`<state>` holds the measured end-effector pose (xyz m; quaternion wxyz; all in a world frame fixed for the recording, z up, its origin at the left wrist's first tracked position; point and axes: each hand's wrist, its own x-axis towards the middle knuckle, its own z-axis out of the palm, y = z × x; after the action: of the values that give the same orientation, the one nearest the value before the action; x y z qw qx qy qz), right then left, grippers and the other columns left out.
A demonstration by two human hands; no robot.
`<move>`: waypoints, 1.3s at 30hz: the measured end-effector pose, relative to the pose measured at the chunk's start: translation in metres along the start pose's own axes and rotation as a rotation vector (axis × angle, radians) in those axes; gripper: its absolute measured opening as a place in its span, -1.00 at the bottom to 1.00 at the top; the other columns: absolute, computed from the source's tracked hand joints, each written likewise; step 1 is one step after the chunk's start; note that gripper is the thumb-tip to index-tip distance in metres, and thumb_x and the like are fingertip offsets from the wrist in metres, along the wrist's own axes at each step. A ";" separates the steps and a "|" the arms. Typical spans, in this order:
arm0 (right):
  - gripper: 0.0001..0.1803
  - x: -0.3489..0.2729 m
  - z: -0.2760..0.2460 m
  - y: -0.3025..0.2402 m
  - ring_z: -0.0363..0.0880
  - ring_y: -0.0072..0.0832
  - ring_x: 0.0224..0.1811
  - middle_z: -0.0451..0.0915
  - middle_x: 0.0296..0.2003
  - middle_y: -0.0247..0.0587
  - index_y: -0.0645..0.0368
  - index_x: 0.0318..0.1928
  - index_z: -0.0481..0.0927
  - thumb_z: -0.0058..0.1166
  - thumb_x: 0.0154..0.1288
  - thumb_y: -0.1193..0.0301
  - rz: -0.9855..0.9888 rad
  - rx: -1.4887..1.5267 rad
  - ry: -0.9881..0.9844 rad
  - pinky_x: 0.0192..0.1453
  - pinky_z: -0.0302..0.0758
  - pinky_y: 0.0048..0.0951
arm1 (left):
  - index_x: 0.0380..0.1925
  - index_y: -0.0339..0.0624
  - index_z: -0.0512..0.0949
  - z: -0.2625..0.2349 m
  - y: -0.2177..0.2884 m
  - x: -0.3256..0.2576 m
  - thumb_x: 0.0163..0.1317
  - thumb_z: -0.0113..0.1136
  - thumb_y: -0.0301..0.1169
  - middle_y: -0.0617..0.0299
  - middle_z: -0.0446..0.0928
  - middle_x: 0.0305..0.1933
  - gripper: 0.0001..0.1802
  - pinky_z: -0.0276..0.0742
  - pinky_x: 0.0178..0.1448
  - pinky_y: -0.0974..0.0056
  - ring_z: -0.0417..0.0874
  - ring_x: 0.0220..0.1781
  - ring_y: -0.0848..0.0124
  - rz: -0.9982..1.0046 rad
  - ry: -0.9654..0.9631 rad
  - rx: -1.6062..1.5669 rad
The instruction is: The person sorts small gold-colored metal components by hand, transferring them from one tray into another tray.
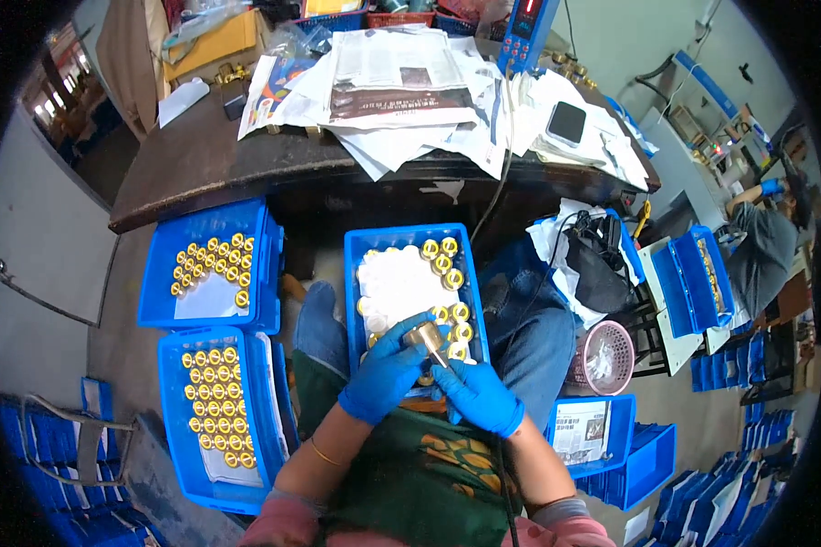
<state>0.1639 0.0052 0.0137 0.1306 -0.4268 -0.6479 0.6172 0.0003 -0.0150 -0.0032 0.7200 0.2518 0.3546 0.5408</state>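
Fingers (pixel 394 339) of my left hand (pixel 379 378) are curled closed around a brass fitting (pixel 422 336), held over the six o'clock end of a blue tray (pixel 350 273) between the knees. From my remote view, the right hand (pixel 476 397), at four o'clock from the fitting, is pinched shut on a thin rod (pixel 439 358) that points up at it; I can't tell whether its tip goes inside. Both hands wear blue gloves.

More fittings (pixel 442 264) stand in that tray from one to four o'clock; glare washes out its left part for me. From the hands, I have a second tray (pixel 147 296) at ten o'clock and a third (pixel 168 392) near nine, both holding brass fittings. At three o'clock sits a pink basket (pixel 622 351). The worktop (pixel 192 155) spans twelve o'clock, bearing papers (pixel 397 100) and a phone (pixel 566 123).
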 end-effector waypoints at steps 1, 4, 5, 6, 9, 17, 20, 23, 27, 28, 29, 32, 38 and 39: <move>-0.60 0.000 0.006 0.004 0.49 -0.21 -0.70 0.50 -0.64 0.03 0.26 -0.26 0.53 -0.15 0.27 0.13 -0.091 -0.151 0.113 -0.56 0.44 -0.32 | 0.09 -0.32 0.27 0.003 0.001 0.000 0.18 -0.08 -0.56 0.08 0.42 -0.02 -0.57 0.45 0.01 0.35 0.49 -0.07 0.41 0.013 0.048 0.039; -0.65 0.008 0.026 0.011 0.51 -0.15 -0.62 0.52 -0.62 0.02 0.19 -0.24 0.53 -0.09 0.22 0.15 -0.315 -0.662 0.392 -0.52 0.44 -0.23 | 0.08 -0.31 0.28 0.005 -0.007 -0.001 0.10 0.06 -0.57 0.11 0.43 -0.05 -0.52 0.47 -0.04 0.38 0.48 -0.09 0.44 0.123 0.124 0.200; -0.66 0.007 0.030 0.009 0.52 -0.14 -0.59 0.52 -0.61 0.02 0.18 -0.24 0.53 -0.07 0.21 0.16 -0.360 -0.684 0.446 -0.51 0.44 -0.22 | 0.06 -0.30 0.30 0.010 -0.006 -0.002 0.10 0.07 -0.56 0.12 0.43 -0.06 -0.53 0.47 -0.04 0.39 0.48 -0.09 0.44 0.113 0.148 0.152; -0.68 0.006 0.031 0.007 0.52 -0.14 -0.57 0.52 -0.59 0.03 0.18 -0.23 0.53 -0.04 0.19 0.18 -0.404 -0.706 0.500 -0.50 0.44 -0.20 | 0.04 -0.30 0.32 0.012 -0.006 -0.003 0.09 0.09 -0.55 0.13 0.44 -0.07 -0.54 0.47 -0.05 0.39 0.48 -0.09 0.44 0.101 0.174 0.104; -0.73 0.003 0.024 -0.003 0.50 -0.10 -0.59 0.51 -0.58 0.03 0.19 -0.29 0.52 -0.02 0.18 0.23 -0.310 -0.606 0.460 -0.52 0.43 -0.21 | 0.02 -0.31 0.34 0.010 -0.001 -0.008 0.12 0.07 -0.53 0.14 0.45 -0.10 -0.59 0.46 -0.02 0.38 0.48 -0.08 0.44 0.053 0.209 0.123; -0.77 0.008 0.032 0.000 0.50 -0.20 -0.66 0.49 -0.64 -0.04 0.25 -0.34 0.50 -0.07 0.23 0.31 -0.391 -0.371 0.378 -0.56 0.42 -0.30 | 0.16 -0.29 0.18 0.018 0.001 -0.005 0.14 -0.01 -0.55 0.11 0.41 -0.01 -0.46 0.40 0.08 0.31 0.46 -0.01 0.40 0.149 -0.004 -0.227; -0.70 0.005 0.026 -0.003 0.50 -0.03 -0.59 0.50 -0.61 0.09 0.19 -0.25 0.48 -0.09 0.23 0.20 -0.141 -0.160 0.312 -0.53 0.41 -0.12 | 0.21 -0.26 0.12 0.005 0.003 -0.009 0.10 0.02 -0.59 0.05 0.38 0.04 -0.38 0.40 0.09 0.31 0.44 0.01 0.39 0.180 0.019 0.191; -0.66 0.005 0.030 -0.004 0.50 -0.03 -0.60 0.49 -0.63 0.09 0.21 -0.25 0.47 -0.15 0.26 0.17 -0.266 -0.376 0.314 -0.54 0.41 -0.12 | 0.22 -0.27 0.09 0.003 0.002 -0.013 0.05 0.08 -0.62 0.03 0.36 0.04 -0.31 0.42 0.05 0.32 0.44 0.00 0.38 0.171 0.128 0.187; -0.73 0.007 0.040 0.000 0.52 -0.30 -0.67 0.49 -0.67 -0.04 0.27 -0.26 0.48 -0.11 0.26 0.29 -0.211 -0.342 0.230 -0.57 0.41 -0.33 | 0.19 -0.26 0.13 -0.002 -0.001 -0.025 0.04 0.11 -0.60 0.06 0.39 0.00 -0.33 0.43 0.03 0.35 0.44 -0.03 0.40 0.176 0.173 0.058; -0.72 0.008 0.042 -0.002 0.53 -0.29 -0.66 0.50 -0.66 -0.04 0.27 -0.25 0.48 -0.11 0.27 0.28 -0.201 -0.412 0.179 -0.57 0.41 -0.32 | 0.18 -0.25 0.14 -0.007 -0.002 -0.030 0.04 0.13 -0.58 0.09 0.39 -0.01 -0.35 0.42 0.03 0.34 0.44 -0.02 0.41 0.156 0.215 0.110; -0.71 0.011 0.044 -0.004 0.54 -0.29 -0.65 0.51 -0.66 -0.04 0.28 -0.25 0.47 -0.11 0.27 0.27 -0.194 -0.482 0.118 -0.56 0.42 -0.31 | 0.16 -0.24 0.16 -0.014 -0.001 -0.037 0.04 0.14 -0.57 0.11 0.39 -0.02 -0.36 0.42 0.03 0.34 0.44 -0.02 0.41 0.136 0.266 0.159; -0.69 0.011 0.046 -0.002 0.55 -0.32 -0.65 0.51 -0.65 -0.04 0.29 -0.26 0.48 -0.10 0.27 0.25 -0.294 -0.567 -0.013 -0.56 0.43 -0.33 | 0.12 -0.23 0.20 -0.024 0.030 -0.059 0.01 0.18 -0.55 0.16 0.40 -0.03 -0.37 0.40 0.05 0.33 0.44 -0.03 0.43 0.299 0.440 0.778; -0.76 0.008 0.030 -0.002 0.35 -0.58 -0.82 0.46 -0.68 -0.23 0.31 -0.38 0.50 -0.08 0.28 0.35 0.050 -0.065 0.006 -0.71 0.31 -0.53 | -0.04 -0.20 0.40 -0.120 0.077 -0.186 -0.02 0.20 -0.45 0.18 0.43 -0.05 -0.54 0.37 0.05 0.33 0.45 -0.03 0.36 0.276 0.825 1.072; -0.72 0.010 0.031 -0.007 0.33 -0.60 -0.81 0.44 -0.70 -0.28 0.32 -0.42 0.49 -0.12 0.31 0.35 0.037 -0.075 0.018 -0.73 0.26 -0.55 | -0.03 -0.20 0.39 -0.144 0.075 -0.219 0.05 0.16 -0.39 0.17 0.44 -0.05 -0.57 0.38 0.05 0.32 0.45 -0.03 0.37 0.216 0.888 1.269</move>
<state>0.1332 -0.0085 0.0106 0.1090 -0.4488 -0.6614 0.5910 -0.1934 -0.2061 0.0150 0.1723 0.4087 0.8243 0.3518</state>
